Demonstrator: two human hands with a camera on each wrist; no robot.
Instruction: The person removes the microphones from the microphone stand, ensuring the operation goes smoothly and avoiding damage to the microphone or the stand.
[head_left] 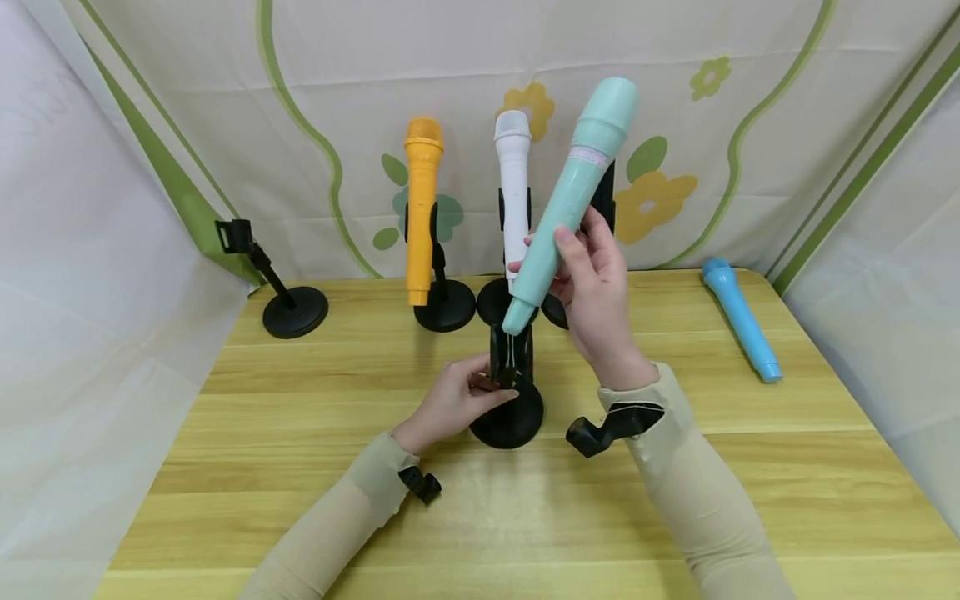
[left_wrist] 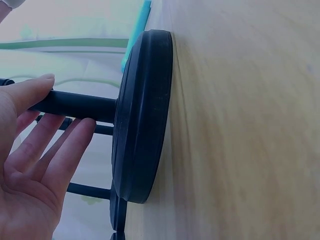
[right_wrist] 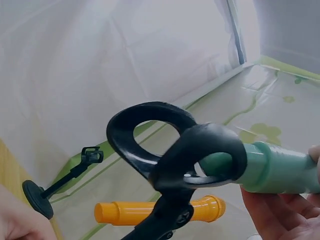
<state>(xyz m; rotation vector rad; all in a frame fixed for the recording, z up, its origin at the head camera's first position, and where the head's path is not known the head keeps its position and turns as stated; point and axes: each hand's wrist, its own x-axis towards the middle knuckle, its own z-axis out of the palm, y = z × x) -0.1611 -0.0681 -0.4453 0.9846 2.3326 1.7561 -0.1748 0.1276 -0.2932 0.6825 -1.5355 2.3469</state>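
Note:
My right hand (head_left: 600,296) holds a mint-green microphone (head_left: 564,196) by its lower handle, tilted with the head up and to the right. Below it stands a black microphone stand (head_left: 508,423) on the table. The microphone's tail end is at the stand's black clip (right_wrist: 200,155); in the right wrist view it shows through the clip's opening, and I cannot tell whether they touch. My left hand (head_left: 450,402) grips the stand's post. In the left wrist view the thumb and fingers lie around that post (left_wrist: 82,105), just above the round base (left_wrist: 145,120).
Behind stand an orange microphone (head_left: 422,208) and a white microphone (head_left: 513,179) on black stands. Another stand (head_left: 604,200) is partly hidden by my right hand. A stand without a microphone (head_left: 295,312) is at the left. A blue microphone (head_left: 742,321) lies at the right.

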